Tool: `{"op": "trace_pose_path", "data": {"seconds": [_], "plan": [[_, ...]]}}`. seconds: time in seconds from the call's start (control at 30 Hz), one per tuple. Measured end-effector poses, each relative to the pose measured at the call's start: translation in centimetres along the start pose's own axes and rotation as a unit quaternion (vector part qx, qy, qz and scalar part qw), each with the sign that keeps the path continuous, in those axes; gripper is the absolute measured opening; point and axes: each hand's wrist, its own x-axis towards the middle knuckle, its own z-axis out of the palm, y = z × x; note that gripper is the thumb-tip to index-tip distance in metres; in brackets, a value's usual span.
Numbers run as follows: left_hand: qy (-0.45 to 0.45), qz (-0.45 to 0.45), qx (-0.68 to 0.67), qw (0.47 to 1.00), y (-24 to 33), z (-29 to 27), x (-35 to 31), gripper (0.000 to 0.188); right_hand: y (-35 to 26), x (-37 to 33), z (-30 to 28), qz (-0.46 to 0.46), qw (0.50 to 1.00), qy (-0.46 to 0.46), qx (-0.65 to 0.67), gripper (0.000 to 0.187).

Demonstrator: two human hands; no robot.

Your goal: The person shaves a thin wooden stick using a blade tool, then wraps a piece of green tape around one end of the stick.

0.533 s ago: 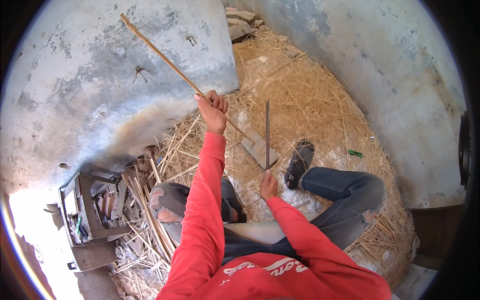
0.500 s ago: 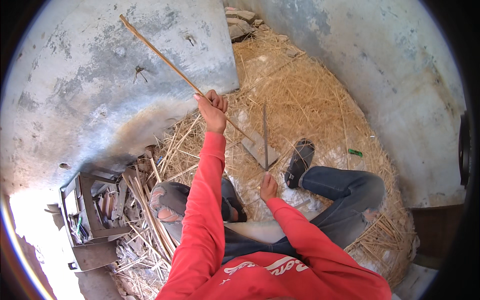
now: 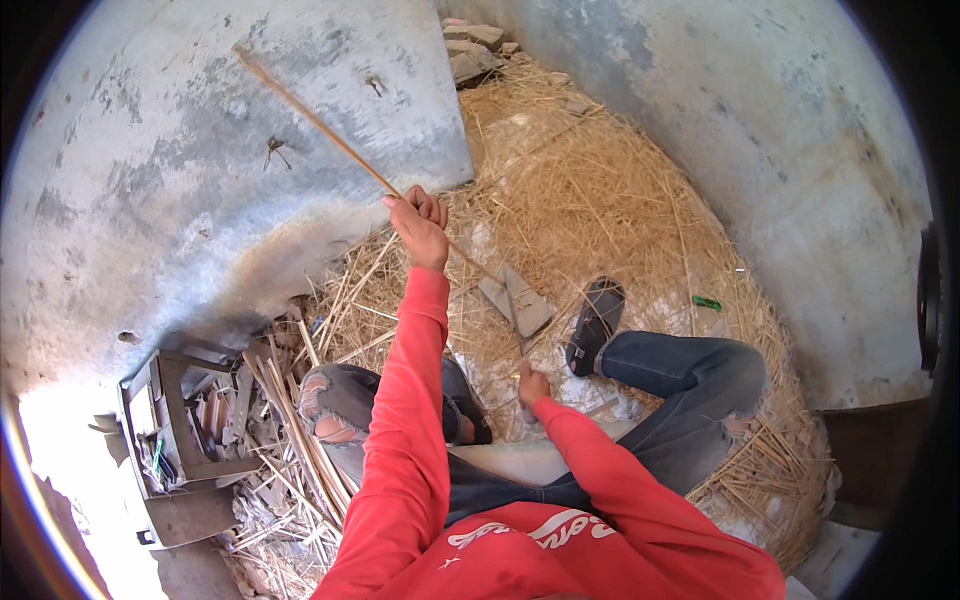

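Observation:
My left hand (image 3: 422,230) is closed round a long, thin tan wooden strip (image 3: 320,128). The strip slants from the upper left, where its far end looks blurred, down past my fist to a flat grey block (image 3: 532,308) on the floor. In my right hand (image 3: 534,386), nearer my body, is the handle of a knife. Its narrow dark blade (image 3: 516,318) points away from me over the block, close to the strip's lower end. I cannot tell whether blade and strip touch.
Tan shavings (image 3: 590,190) cover the floor ahead, between pale walls. At left, long split strips (image 3: 290,410) lie beside a dark frame (image 3: 215,467) holding scraps. A green object (image 3: 706,302) lies beyond my right shoe (image 3: 597,318). Broken slabs (image 3: 470,60) sit at the far corner.
The knife blade has swung left and lower, toward the strip's lower end, and my right hand has come slightly nearer my body. My left hand keeps its hold with little movement.

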Motion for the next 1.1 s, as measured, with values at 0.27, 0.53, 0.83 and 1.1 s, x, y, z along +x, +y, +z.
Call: {"op": "trace_pose_path", "data": {"seconds": [0.27, 0.53, 0.83, 1.1], "plan": [[0.029, -0.008, 0.021, 0.999, 3.2, -4.9, -0.6, 0.068, -7.0, -1.1, -3.8, 0.097, 0.988, -0.077, 0.094, 0.072], [0.038, -0.018, -0.046, 0.998, 3.5, -7.5, 0.8, 0.069, -25.8, -0.7, -28.0, -0.112, 0.980, -0.071, 0.147, 0.045], [-0.178, -0.148, -0.208, 0.950, 4.9, -8.9, 0.7, 0.069, -29.5, -4.9, -48.1, -0.156, 0.984, 0.013, -0.079, 0.031], [-0.220, -0.178, -0.200, 0.938, 4.0, -8.9, 0.8, 0.070, -11.2, 3.2, -48.3, -0.142, 0.917, 0.151, -0.341, 0.044]]}}
